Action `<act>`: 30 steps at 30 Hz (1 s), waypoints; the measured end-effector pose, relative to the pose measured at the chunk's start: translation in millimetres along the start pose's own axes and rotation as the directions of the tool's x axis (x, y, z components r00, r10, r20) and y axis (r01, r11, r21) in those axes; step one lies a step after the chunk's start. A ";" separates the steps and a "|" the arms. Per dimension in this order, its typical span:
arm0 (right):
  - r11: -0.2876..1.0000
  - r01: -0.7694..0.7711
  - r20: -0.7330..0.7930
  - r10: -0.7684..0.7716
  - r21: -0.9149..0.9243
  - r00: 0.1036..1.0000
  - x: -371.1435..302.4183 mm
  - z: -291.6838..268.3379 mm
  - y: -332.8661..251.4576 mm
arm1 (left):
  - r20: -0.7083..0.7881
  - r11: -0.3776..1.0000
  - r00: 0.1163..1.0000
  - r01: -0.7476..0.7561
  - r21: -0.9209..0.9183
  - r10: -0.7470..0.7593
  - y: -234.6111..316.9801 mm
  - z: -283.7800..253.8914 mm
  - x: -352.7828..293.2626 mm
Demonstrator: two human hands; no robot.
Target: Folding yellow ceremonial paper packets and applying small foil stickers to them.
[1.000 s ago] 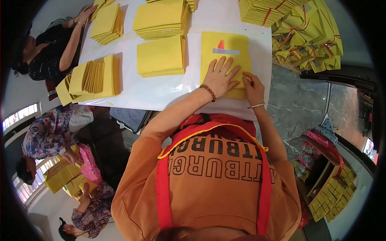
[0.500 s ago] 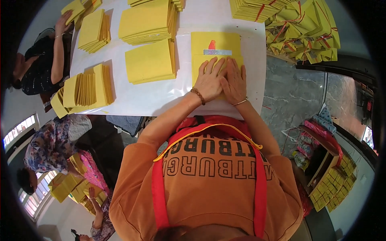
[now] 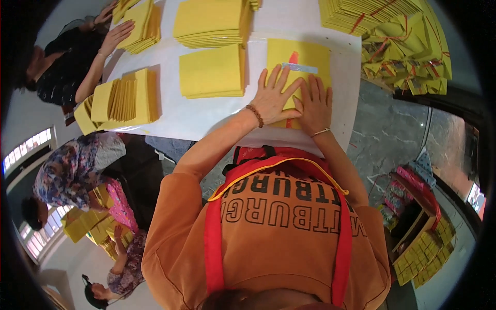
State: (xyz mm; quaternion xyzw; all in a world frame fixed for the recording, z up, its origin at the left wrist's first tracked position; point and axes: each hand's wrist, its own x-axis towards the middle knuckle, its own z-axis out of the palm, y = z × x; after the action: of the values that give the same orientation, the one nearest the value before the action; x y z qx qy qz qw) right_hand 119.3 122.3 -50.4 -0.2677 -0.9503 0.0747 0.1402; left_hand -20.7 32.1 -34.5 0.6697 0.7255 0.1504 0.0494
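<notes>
A yellow paper piece [image 3: 319,51] lies on the white-covered table [image 3: 170,118] in front of me. It carries a shiny silver strip [image 3: 305,68] and red marks above and below that strip. My left hand [image 3: 274,98] presses flat on its left side, fingers spread. Beside it, my right hand [image 3: 315,109] rests on the right side with fingers stretched out. The two thumbs meet or nearly meet over the paper's lower middle, and the hands hide much of its surface. Left of my hands sits a stack of folded yellow paper [image 3: 212,71].
Further yellow stacks [image 3: 209,20] stand behind, and fanned ones [image 3: 121,101] at the table's left corner. Bundles tied with red strips [image 3: 403,49] crowd the far right. A co-worker's hand [image 3: 118,37] touches a stack at far left; other people [image 3: 67,173] work lower left.
My hands have moved apart at the fingertips, with the left fingers spreading wider. The folded edge below the silver strip no longer shows, and a red mark appears lower down. The view has shifted slightly.
</notes>
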 end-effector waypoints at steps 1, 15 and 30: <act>1.000 -0.007 0.013 0.007 -0.009 1.000 -1.2 0.4 0.7 | -0.007 1.000 1.000 0.011 0.015 -0.011 -1.1 -2.2 -1.7; 0.078 -0.179 0.129 0.433 0.981 0.892 -5.4 -30.0 47.8 | 0.211 0.898 0.976 -0.132 0.419 0.045 51.2 -5.0 20.4; 0.166 -0.307 0.170 0.550 0.937 0.818 -55.3 -20.0 40.8 | -0.164 0.961 0.985 0.100 0.259 -0.058 -131.2 -81.2 -95.3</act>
State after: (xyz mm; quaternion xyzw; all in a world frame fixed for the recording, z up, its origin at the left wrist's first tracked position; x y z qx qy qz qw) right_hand 190.6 128.8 -52.8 -0.3981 -0.5850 0.6195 0.3398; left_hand -159.1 -81.8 -7.1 0.6268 0.7671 0.1011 -0.0917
